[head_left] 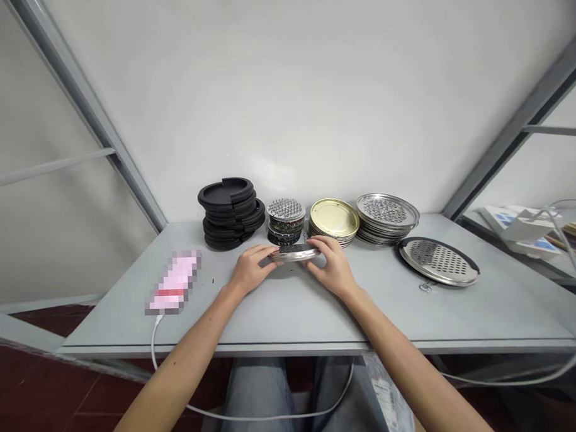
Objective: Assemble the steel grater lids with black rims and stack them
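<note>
A round metal disc (295, 253) is held up nearly edge-on over the middle of the grey table. My left hand (252, 267) pinches its left edge, and my right hand (332, 265) grips its right edge, fingers on top and thumb below. Just behind it stand a stack of small perforated grater discs (286, 210) and a stack of gold-coloured round lids (334, 219). To their right is a stack of larger silver grater discs (387, 211). The underside of the held disc is hidden.
Black rings (226, 205) are piled at the back left. A blurred pink phone (175, 281) with a white cable lies on the left of the table (292, 323). At the right lies a large grater disc with a black rim (443, 262), near small wire pieces (425, 288).
</note>
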### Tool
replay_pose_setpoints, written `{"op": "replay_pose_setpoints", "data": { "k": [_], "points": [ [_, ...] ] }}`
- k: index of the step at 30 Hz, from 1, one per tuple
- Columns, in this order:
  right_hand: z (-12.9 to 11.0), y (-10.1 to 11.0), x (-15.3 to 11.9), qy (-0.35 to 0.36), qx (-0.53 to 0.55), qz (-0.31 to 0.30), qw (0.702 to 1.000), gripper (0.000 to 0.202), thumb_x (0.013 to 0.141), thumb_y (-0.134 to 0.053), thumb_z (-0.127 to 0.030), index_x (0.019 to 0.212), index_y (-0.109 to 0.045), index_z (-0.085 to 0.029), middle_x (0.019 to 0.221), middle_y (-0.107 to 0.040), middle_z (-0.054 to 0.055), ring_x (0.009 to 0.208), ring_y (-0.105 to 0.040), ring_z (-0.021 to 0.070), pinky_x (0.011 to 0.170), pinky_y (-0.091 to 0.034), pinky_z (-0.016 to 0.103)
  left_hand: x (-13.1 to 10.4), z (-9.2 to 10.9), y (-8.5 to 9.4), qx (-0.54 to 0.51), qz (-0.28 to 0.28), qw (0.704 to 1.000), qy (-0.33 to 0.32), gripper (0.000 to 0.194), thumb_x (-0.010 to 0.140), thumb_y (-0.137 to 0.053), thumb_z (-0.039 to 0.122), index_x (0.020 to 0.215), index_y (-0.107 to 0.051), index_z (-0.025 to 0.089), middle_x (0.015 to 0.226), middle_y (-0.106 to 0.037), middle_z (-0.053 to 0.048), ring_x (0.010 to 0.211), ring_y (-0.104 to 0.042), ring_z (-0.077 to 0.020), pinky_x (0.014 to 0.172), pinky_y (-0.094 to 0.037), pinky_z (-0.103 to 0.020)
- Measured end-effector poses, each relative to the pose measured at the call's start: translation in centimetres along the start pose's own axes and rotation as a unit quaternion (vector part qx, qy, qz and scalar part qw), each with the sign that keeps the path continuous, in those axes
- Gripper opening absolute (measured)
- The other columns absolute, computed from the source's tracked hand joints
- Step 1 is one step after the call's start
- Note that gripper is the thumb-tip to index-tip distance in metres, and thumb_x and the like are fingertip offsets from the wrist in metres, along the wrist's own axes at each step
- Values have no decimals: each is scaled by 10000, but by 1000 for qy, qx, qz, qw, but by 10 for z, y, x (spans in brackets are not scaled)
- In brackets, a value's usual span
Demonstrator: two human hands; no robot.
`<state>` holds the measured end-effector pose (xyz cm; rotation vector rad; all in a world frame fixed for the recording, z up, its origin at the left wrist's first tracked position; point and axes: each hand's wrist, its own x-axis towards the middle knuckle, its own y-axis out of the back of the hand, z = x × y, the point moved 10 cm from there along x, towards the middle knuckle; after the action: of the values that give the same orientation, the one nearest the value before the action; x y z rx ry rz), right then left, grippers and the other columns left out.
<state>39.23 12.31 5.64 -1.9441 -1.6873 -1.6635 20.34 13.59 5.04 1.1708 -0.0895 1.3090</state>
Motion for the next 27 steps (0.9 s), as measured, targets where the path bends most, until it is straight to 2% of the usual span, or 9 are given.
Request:
{"op": "replay_pose_setpoints", "data": {
  "k": [2,5,9,15,19,22,25,27],
  "points": [
    [-13,-1,-1,50,-14,-7,999,322,824,-624,-252,1145,-624,-222,1130,-650,104,1072,-572,275,937,-458,456,0,3,3,9,14,1000,-12,267,826,-718,302,1076,-701,211,1037,-719,-72,952,-665,-226,880,-529,-382],
    [-19,1,-1,65,-14,-4,998,260,859,-600,-264,1115,-639,-238,1054,-680,88,1005,-598,267,876,-475,447,0,9,7,12,35,999,-31,251,810,-731,320,1035,-708,211,997,-724,-70,922,-667,-225,860,-532,-380],
    [-15,5,-2,44,21,11,999,191,870,-624,-309,1046,-655,-242,998,-700,74,927,-621,251,826,-488,426,1,12,12,1,54,998,-39,293,785,-753,347,1028,-689,195,967,-719,-74,886,-666,-219,833,-536,-368],
    [-5,13,-2,-21,94,45,994,197,844,-655,-359,1004,-650,-245,982,-696,64,923,-629,246,842,-501,420,2,-2,13,1,56,998,20,545,751,-775,367,1235,-583,206,1106,-673,-88,1009,-642,-239,907,-514,-391],
    [-2,17,0,-45,141,63,987,202,817,-675,-346,979,-641,-231,960,-693,57,895,-631,233,827,-509,396,4,-1,12,-29,46,998,21,394,819,-714,328,1183,-625,206,1138,-668,-94,1051,-633,-236,924,-506,-377],
    [4,15,1,-65,149,63,985,227,813,-671,-347,995,-633,-215,971,-693,65,902,-633,233,844,-506,399,5,4,18,-62,66,996,5,293,828,-708,330,1082,-674,188,1075,-687,-92,1011,-647,-230,918,-513,-372],
    [10,8,1,-83,127,42,988,287,831,-638,-333,1089,-612,-211,1055,-685,82,960,-627,242,876,-501,416,5,8,22,-75,84,994,-19,244,835,-699,335,1030,-696,189,1033,-698,-90,953,-662,-224,865,-537,-363],
    [9,4,0,-72,98,27,992,356,834,-629,-317,1173,-584,-217,1144,-659,94,1035,-607,253,919,-490,437,4,11,22,-76,78,993,-36,222,852,-681,316,1040,-699,199,1038,-699,-89,934,-665,-213,835,-546,-349]
  ]
}}
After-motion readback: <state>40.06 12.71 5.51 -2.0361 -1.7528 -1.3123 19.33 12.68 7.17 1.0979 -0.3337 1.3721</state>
